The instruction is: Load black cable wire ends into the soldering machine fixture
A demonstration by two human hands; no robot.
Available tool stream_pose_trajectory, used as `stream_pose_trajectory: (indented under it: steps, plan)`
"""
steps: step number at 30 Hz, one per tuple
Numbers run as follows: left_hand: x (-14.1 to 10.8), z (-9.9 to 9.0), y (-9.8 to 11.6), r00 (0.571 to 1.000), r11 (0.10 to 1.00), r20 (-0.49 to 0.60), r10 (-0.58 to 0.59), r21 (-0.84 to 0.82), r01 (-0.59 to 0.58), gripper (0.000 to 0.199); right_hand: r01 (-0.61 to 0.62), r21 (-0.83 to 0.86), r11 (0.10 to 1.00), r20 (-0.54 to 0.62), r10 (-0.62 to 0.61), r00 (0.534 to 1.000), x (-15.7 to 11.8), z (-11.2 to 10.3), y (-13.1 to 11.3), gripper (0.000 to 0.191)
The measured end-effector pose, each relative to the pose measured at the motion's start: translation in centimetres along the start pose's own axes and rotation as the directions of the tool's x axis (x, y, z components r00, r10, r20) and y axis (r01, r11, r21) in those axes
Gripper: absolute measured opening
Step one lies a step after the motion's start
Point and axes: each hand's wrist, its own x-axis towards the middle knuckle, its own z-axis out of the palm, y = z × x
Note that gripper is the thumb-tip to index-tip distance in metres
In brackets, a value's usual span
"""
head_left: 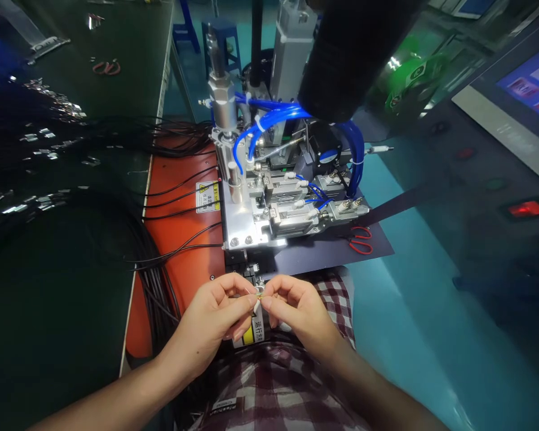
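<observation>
Close in front of my body, my left hand (222,308) and my right hand (294,305) meet with fingertips almost touching. Each is closed in a pinch of thumb and forefinger. Between them shows a tiny, thin yellowish piece (259,296), perhaps a wire end, too small to name surely. Just beyond the fingertips is the front of a metal machine (247,224) with pneumatic cylinders and blue air hoses (278,114). A label with yellow and black marking (249,335) lies under my hands. Which hand grips the tiny piece more firmly is hidden by the fingers.
Black cables (157,287) run from the dark green table (72,287) across the orange surface (175,209) to the machine. Red-handled scissors (362,242) lie at the machine's right; another red-handled tool (106,67) lies on the table. A control panel with a lit red switch (527,209) stands right.
</observation>
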Motion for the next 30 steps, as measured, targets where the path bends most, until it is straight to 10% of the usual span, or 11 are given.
stream_pose_trajectory:
  steps: [16, 21, 27, 30]
  plan:
    - [0.0, -0.1, 0.2, 0.999, 0.999, 0.035, -0.012, -0.031, 0.013, 0.013, 0.033, -0.098, 0.995, -0.051, -0.038, 0.998, -0.3, 0.4, -0.4, 0.012]
    - [-0.1, -0.2, 0.2, 0.999, 0.999, 0.038, -0.003, -0.038, 0.004, 0.014, 0.189, -0.279, 0.942, -0.091, -0.221, 0.971, -0.5, 0.3, 0.1, 0.008]
    - [-0.4, 0.1, 0.3, 1.0, 1.0, 0.002, -0.018, 0.004, 0.018, 0.014, 0.425, -0.618, 0.661, 0.018, -0.528, 0.849, -1.0, 0.3, 0.1, 0.01]
    - [-0.6, 0.4, 0.0, 0.991, 0.987, -0.073, 0.11, 0.126, -0.101, 0.014, 0.349, -0.536, 0.769, -0.034, -0.433, 0.901, -0.9, 0.4, 0.0, 0.012]
